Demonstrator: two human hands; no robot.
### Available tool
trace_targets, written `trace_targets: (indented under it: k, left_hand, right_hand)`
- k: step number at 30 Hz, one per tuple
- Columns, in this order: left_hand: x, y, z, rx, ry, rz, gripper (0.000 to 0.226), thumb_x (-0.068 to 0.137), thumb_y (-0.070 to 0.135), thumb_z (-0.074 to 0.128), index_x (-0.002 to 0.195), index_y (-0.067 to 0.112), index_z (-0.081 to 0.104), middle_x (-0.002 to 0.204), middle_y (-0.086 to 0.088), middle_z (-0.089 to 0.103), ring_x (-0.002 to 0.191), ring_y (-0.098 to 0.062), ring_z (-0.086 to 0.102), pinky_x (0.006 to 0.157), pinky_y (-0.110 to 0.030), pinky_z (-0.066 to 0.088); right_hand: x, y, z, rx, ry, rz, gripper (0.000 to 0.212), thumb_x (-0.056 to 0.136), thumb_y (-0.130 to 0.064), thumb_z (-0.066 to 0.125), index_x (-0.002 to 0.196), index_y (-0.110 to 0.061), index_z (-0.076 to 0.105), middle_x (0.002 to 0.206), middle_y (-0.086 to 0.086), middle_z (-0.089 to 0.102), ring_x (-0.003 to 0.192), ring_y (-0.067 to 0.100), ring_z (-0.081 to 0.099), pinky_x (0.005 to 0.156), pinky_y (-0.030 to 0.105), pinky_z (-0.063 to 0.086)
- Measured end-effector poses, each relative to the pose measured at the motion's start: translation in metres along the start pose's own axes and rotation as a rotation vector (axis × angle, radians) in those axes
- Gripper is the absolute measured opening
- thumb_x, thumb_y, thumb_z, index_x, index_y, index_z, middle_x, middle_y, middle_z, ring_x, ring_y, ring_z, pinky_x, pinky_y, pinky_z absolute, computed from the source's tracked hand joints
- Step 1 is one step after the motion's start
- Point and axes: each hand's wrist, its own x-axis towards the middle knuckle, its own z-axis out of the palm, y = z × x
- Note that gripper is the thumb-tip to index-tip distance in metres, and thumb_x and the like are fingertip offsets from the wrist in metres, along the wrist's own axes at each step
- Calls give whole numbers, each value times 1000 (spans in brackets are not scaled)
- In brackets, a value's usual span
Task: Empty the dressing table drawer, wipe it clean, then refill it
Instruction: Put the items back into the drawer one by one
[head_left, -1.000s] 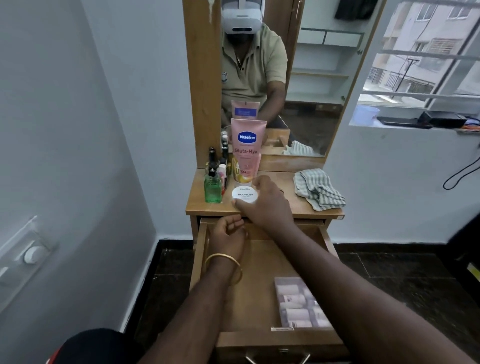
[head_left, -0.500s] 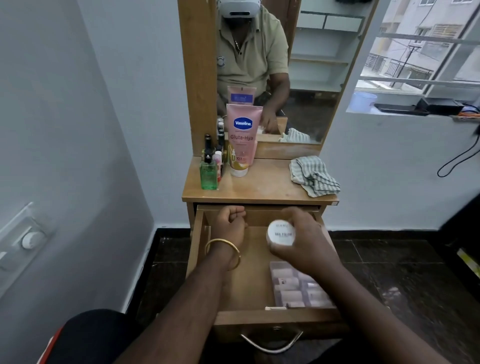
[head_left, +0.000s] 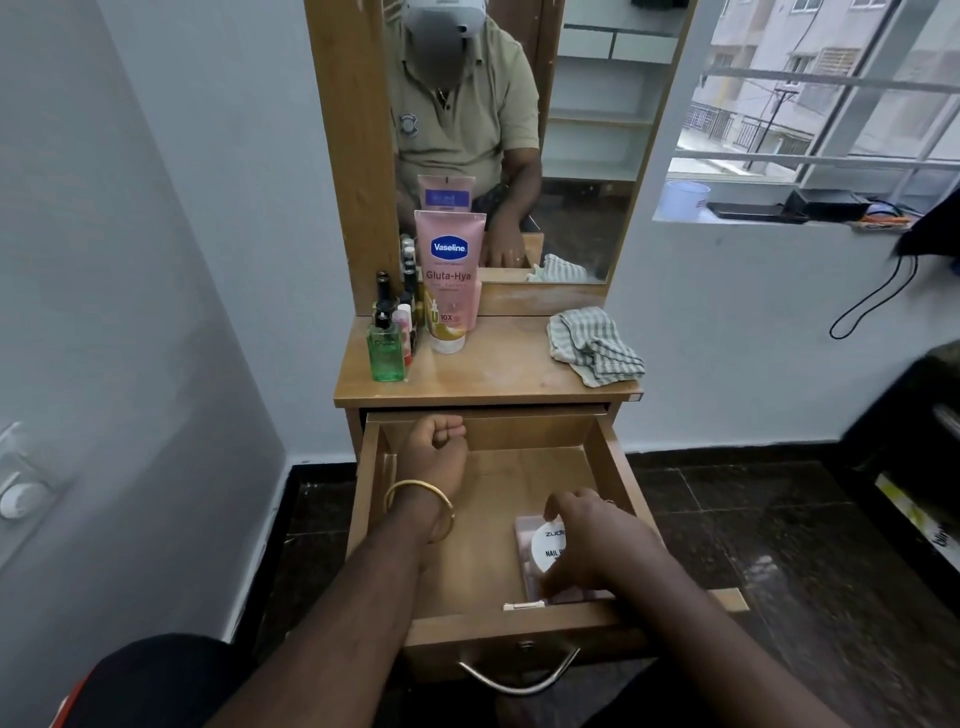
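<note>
The right hand (head_left: 597, 545) holds a white jar (head_left: 550, 551) low in the open drawer (head_left: 488, 519). The left hand (head_left: 436, 452) rests curled at the drawer's back. A striped cloth (head_left: 592, 343) lies on the bench (head_left: 493, 374)

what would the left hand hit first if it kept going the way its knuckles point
Probably the drawer's back wall: the left hand, fingers curled, empty, points at it from close range. Whether it already touches is unclear.

so a second ago the right hand (head_left: 597, 545) had its grip on the white nail polish remover tub (head_left: 549, 546) up on the tabletop (head_left: 498, 371) by the Vaseline tube, then carried it over the open drawer (head_left: 493, 519), and now it's down at the front right on the clear organizer box (head_left: 524, 530)
</note>
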Motion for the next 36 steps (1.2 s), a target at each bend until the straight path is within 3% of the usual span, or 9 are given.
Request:
trace_targets:
  k: [3, 8, 12, 17, 22, 26, 30, 33, 36]
  left_hand:
    - [3, 0, 0, -1, 1, 0, 24, 88, 7, 56, 103, 23, 67, 98, 9, 69, 96, -17, 67, 91, -37, 54]
    - [3, -1, 0, -29, 0, 13, 24, 87, 7, 57, 102, 22, 67, 97, 8, 70, 96, -17, 67, 92, -40, 55]
    - [5, -4, 0, -51, 20, 25, 19, 89, 13, 61, 103, 24, 68, 96, 5, 71, 95, -15, 67, 90, -38, 55]
    - [4, -5, 1, -68, 17, 42, 17, 89, 15, 63, 100, 28, 67, 96, 5, 71, 93, -17, 68, 90, -42, 56]
    - [4, -4, 0, -78, -8, 28, 29, 88, 4, 56, 102, 28, 64, 102, 6, 69, 97, -18, 66, 91, -39, 55]
    - [0, 2, 1, -160, 17, 17, 16, 97, 22, 54, 109, 22, 64, 103, 1, 69, 91, -18, 67, 68, -27, 51]
    - [1, 6, 0, -273, 75, -36, 38, 101, 50, 38, 106, 21, 63, 97, 0, 71, 81, -23, 68, 58, -29, 49]
    - [1, 6, 0, -306, 61, -46, 39, 101, 48, 40, 105, 17, 64, 92, -5, 72, 73, -22, 67, 51, -27, 47]
    - [0, 5, 1, -240, 27, -29, 29, 100, 34, 50, 99, 10, 66, 80, -14, 73, 63, -21, 66, 45, -24, 45]
  right_hand:
    - [5, -8, -24, 62, 80, -14, 94, 64, -59, 82, 142, -27, 40, 143, -1, 46, 123, 20, 51, 95, 41, 51]
    - [27, -47, -116, 186, 599, -201, 63, 79, -53, 73, 133, -29, 52, 134, -2, 57, 115, 17, 57, 87, 40, 56]
    - [54, -85, -177, 45, 941, -350, 62, 85, -40, 70, 141, -26, 46, 136, 0, 53, 117, 21, 55, 86, 36, 51]
    - [91, -109, -205, -109, 808, -372, 66, 91, -35, 61, 149, -21, 36, 147, 2, 46, 129, 27, 48, 96, 49, 50]
    - [84, -101, -194, -8, 937, -450, 26, 93, -33, 59, 115, -21, 61, 106, -1, 65, 87, 18, 63, 69, 39, 56]
    - [58, -79, -169, 202, 970, -499, 11, 96, -28, 58, 100, -19, 64, 92, -5, 66, 77, 10, 60, 64, 29, 56]
    - [25, -50, -134, 505, 1047, -436, 9, 96, -25, 62, 100, -18, 67, 91, -9, 67, 79, 6, 63, 63, 14, 51]
    - [1, -28, -106, 742, 1045, -320, 4, 95, -27, 64, 98, -24, 64, 89, -14, 65, 82, 0, 65, 59, 8, 49]
    - [-1, -7, -74, 960, 982, -111, 8, 94, -24, 66, 95, -17, 66, 87, -6, 71, 74, 3, 69, 53, 9, 48]
